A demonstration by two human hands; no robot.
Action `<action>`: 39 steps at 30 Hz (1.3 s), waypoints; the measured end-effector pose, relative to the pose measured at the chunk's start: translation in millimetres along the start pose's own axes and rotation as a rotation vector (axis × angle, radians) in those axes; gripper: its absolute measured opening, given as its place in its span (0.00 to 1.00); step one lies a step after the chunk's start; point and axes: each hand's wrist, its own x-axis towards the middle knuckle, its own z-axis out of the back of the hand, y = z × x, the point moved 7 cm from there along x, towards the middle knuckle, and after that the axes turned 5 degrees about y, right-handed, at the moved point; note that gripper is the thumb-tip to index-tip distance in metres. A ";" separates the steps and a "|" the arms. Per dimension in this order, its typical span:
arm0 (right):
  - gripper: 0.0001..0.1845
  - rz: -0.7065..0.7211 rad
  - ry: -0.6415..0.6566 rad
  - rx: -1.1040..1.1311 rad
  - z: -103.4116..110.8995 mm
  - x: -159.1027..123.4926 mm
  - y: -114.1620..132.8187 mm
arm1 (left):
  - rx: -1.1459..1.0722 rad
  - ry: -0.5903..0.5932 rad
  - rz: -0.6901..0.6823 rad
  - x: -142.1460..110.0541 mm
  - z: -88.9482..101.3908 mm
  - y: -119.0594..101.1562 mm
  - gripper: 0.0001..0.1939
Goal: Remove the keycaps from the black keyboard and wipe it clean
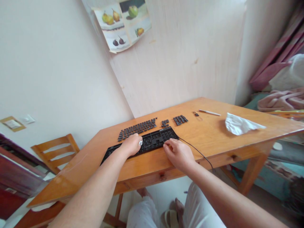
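Note:
A black keyboard base with its keys taken off lies slantwise near the table's front edge. My left hand is closed over its middle, and a bit of white tissue pokes out of the fist. At the lower right edge of the base rests my right hand, its fingers curled in; whether they grip the base is hard to see. Behind the base, loose black keycaps are laid out in rows, with a small keycap cluster and a number-pad block to their right.
A black cable runs from the base over the front edge. Small metal and black parts, a white pen and a crumpled white tissue lie on the wooden table. A wooden chair stands left.

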 end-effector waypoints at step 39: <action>0.13 0.003 -0.001 -0.006 -0.4 -0.6 -1.9 | -0.055 -0.088 -0.125 -40.9 15.4 -42.2 0.16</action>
